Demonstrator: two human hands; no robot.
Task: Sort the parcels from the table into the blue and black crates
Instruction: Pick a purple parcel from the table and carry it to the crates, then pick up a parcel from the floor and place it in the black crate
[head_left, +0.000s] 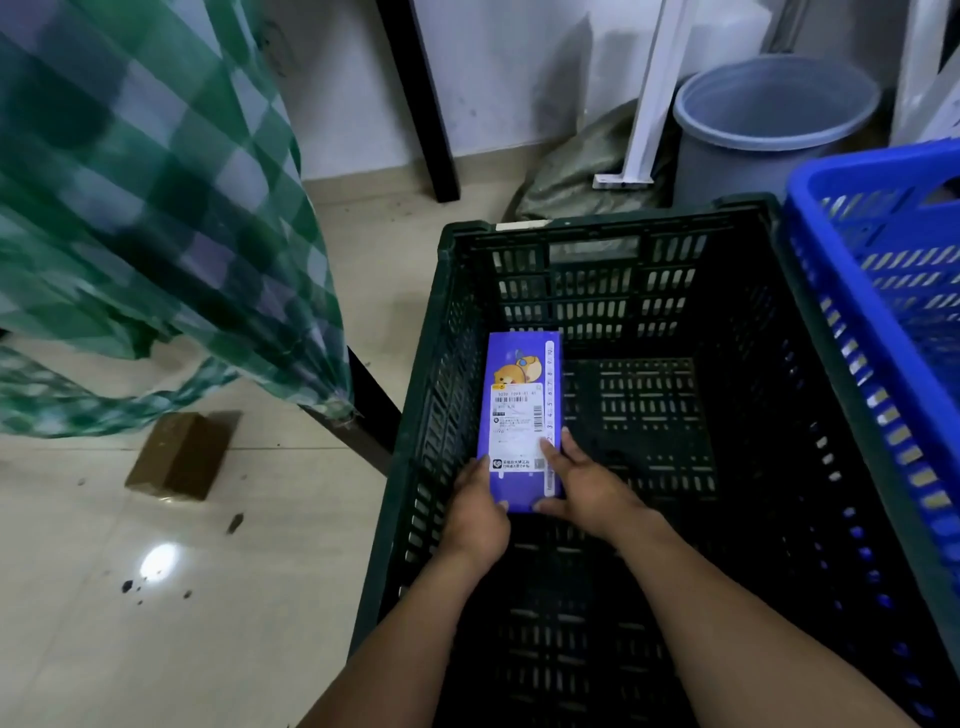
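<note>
The left grip (480, 512) and right grip (587, 488) pinch the near end of the parcel (522, 410) from either side. It is inside the black crate (597, 227), centre frame, by its left wall; the blue crate (857, 208) stands at right.

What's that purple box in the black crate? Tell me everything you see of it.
The purple parcel is a long, flat box, seemingly cardboard, with a cartoon animal near its far end, a white barcoded shipping label over its middle and a numbered white strip along its right edge. It lies lengthwise inside the black crate, near the left wall. The left hand and right hand grip its near end from either side. Whether it rests on the crate floor is unclear.
</note>
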